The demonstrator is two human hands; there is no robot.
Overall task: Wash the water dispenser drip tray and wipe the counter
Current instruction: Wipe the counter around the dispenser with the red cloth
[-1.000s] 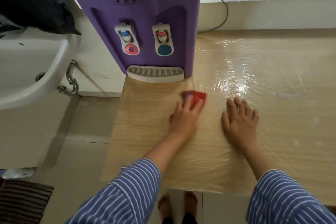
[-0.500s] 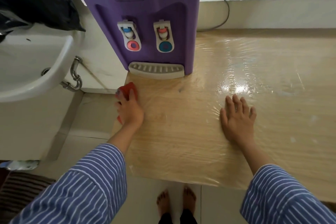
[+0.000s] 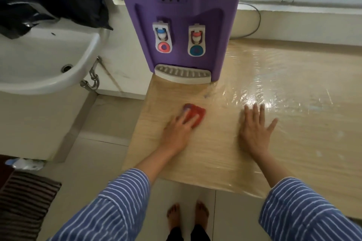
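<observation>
A purple water dispenser (image 3: pixel 182 17) stands at the back left of a wood-look counter (image 3: pixel 293 143) covered in glossy clear film. Its grey-white slotted drip tray (image 3: pixel 183 74) sits in place at the dispenser's foot. My left hand (image 3: pixel 179 131) presses a red cloth (image 3: pixel 195 114) flat on the counter, a short way in front of the tray. My right hand (image 3: pixel 254 131) rests flat on the counter with fingers spread, holding nothing, to the right of the cloth.
A white wash basin (image 3: pixel 45 60) with a chrome drain pipe (image 3: pixel 92 80) hangs to the left, a dark cloth (image 3: pixel 51 0) draped behind it. A striped mat (image 3: pixel 25 201) lies on the tiled floor. A grey cable (image 3: pixel 254 21) runs behind the dispenser below the window sill.
My left hand slid the red cloth from mid-counter to the left edge, then back right toward the middle. My right hand stayed flat in about the same place.
</observation>
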